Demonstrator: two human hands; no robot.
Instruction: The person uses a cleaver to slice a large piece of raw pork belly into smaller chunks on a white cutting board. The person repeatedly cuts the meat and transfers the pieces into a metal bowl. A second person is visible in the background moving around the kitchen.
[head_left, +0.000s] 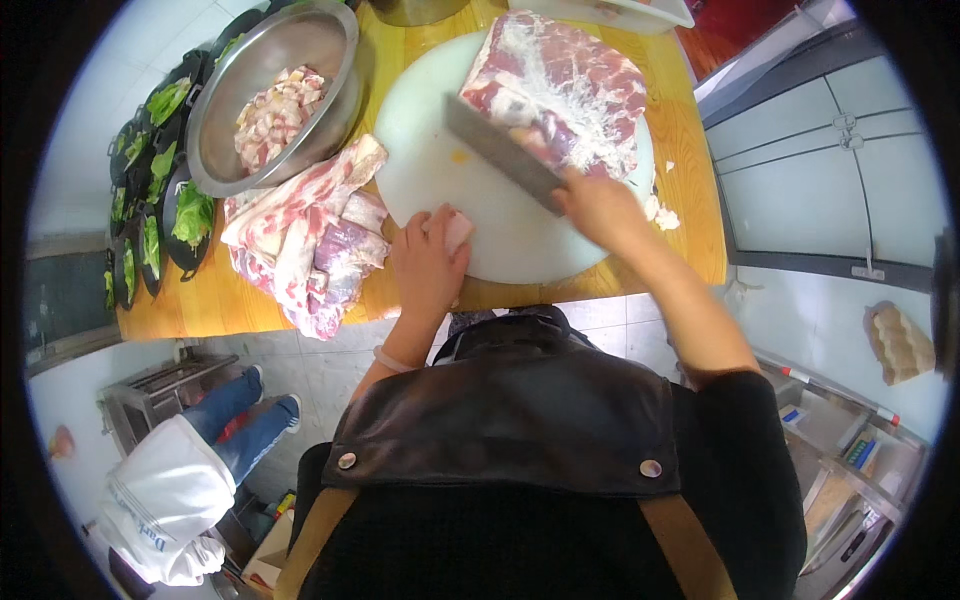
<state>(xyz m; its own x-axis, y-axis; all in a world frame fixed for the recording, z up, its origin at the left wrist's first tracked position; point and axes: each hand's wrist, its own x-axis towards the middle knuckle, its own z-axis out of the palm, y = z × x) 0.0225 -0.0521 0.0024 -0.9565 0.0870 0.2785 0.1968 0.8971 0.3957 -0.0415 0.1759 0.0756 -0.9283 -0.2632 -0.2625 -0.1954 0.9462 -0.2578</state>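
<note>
My right hand grips a cleaver, its broad blade slanting up and left over a round white cutting board, beside a large slab of raw meat on the board's far right. At the board's near left edge, my left hand holds a small pale piece of meat under its fingers. Left of the board, more raw meat cuts lie piled on the wooden table. Behind them a tilted steel bowl contains diced meat.
Black dishes with green leaves line the table's left side. A white plastic tray is at the far edge, and meat scraps lie right of the board. Another person is at the lower left, beyond a metal rack.
</note>
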